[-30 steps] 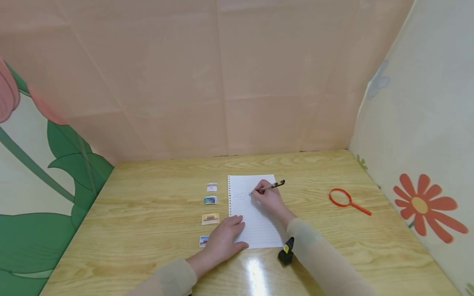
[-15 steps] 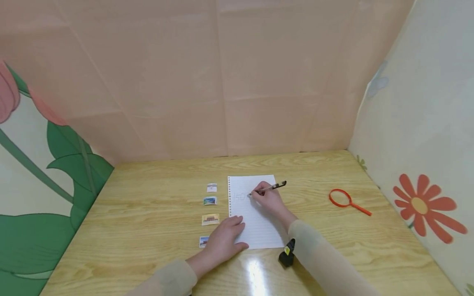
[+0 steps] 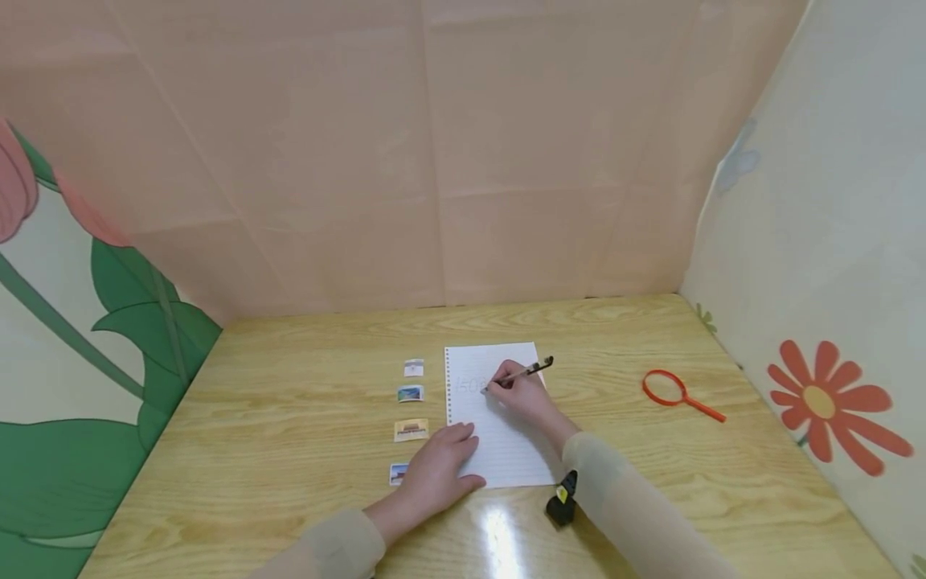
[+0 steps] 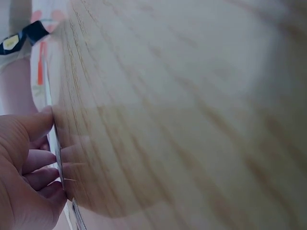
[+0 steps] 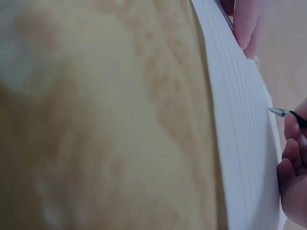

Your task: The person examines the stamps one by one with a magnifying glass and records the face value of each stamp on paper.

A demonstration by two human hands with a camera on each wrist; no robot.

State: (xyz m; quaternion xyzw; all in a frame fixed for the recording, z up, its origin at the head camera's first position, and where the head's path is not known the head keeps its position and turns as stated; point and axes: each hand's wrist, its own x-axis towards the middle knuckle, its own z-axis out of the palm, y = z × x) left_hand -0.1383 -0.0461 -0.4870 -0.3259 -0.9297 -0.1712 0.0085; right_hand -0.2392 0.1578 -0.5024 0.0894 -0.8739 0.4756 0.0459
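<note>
My right hand (image 3: 522, 396) pinches a dark pen (image 3: 538, 367), its tip down at some faint handwriting on a lined, hole-punched sheet of paper (image 3: 506, 458). The writing seems to begin with "150"; the last marks are too faint to read. In the right wrist view the metal tip of the pen (image 5: 277, 111) meets the paper (image 5: 240, 143), with the right hand's fingers (image 5: 290, 151) curled beneath it. My left hand (image 3: 437, 466) rests on the sheet's lower left edge, fingers relaxed. The left wrist view has this left hand (image 4: 24, 167) lying at the paper's edge.
Several small stamp-like picture slips stand in a column left of the sheet, among them a yellow one (image 3: 411, 430); the nearest (image 3: 397, 473) is partly under the left hand. A red-rimmed magnifying glass (image 3: 665, 388) lies on the wooden table (image 3: 289, 450) to the right.
The pen and right hand have shifted slightly left and down on the paper, and another mark seems to follow the writing. The left hand keeps its place.
</note>
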